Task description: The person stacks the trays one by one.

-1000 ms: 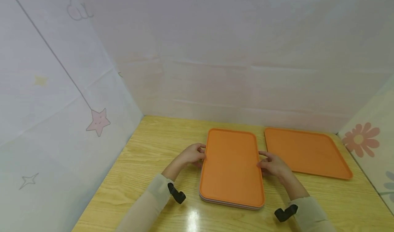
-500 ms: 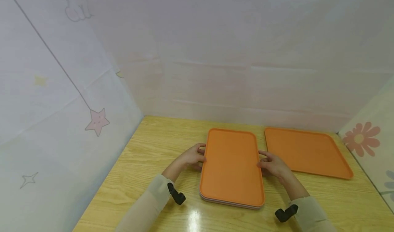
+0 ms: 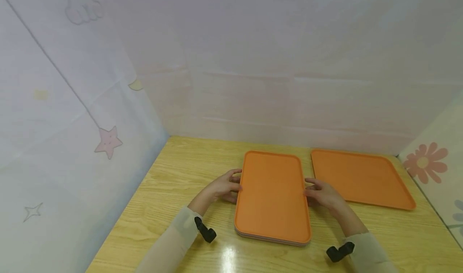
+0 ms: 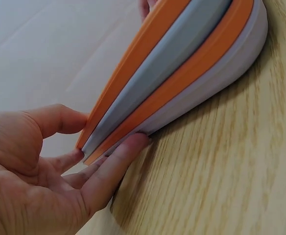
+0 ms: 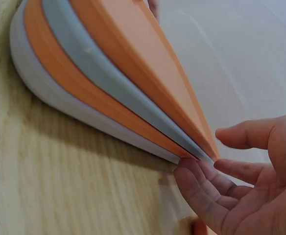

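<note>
In the head view, a stack of trays (image 3: 273,196) lies on the wooden table, an orange tray on top. Both wrist views show its layered edge: orange, a blue-grey tray (image 4: 153,73), orange again, and a pale tray (image 5: 84,115) lowest. My left hand (image 3: 226,186) touches the stack's left side, thumb at the top tray's rim and fingers loosely spread along the edge. On the opposite side, my right hand (image 3: 323,194) has its fingertips right at the edge, with the thumb (image 5: 246,134) close to the top rim and the fingers relaxed.
Another orange tray (image 3: 361,178) lies to the right of the stack, near the back wall (image 3: 289,84). Printed cloth walls border the table (image 3: 162,208) at left, back and right. Black wrist mounts (image 3: 205,229) sit at both sleeves.
The right hand has eased very slightly outward to the right, away from the stack's edge. The left hand and the trays have hardly moved. The view has shifted slightly.
</note>
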A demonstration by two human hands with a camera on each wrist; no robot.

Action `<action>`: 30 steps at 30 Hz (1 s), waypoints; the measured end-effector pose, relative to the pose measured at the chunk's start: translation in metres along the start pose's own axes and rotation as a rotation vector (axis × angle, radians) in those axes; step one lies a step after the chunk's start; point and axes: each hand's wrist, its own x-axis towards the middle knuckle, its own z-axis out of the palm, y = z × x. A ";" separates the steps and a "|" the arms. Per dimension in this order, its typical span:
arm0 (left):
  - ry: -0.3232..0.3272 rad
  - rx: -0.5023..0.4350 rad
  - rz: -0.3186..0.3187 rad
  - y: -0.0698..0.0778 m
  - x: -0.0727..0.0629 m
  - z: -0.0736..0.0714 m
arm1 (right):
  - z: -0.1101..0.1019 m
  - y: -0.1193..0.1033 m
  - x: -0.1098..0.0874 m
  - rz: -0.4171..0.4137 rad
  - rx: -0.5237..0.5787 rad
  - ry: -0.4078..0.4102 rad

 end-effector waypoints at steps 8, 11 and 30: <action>-0.029 -0.026 0.009 -0.004 0.001 -0.002 | -0.028 0.000 -0.014 -0.081 0.024 -0.054; -0.037 -0.042 0.006 -0.004 0.001 -0.002 | -0.044 0.002 -0.020 -0.105 0.006 -0.050; -0.050 -0.060 0.008 -0.007 0.002 -0.005 | -0.142 0.041 -0.051 -0.109 -0.270 0.139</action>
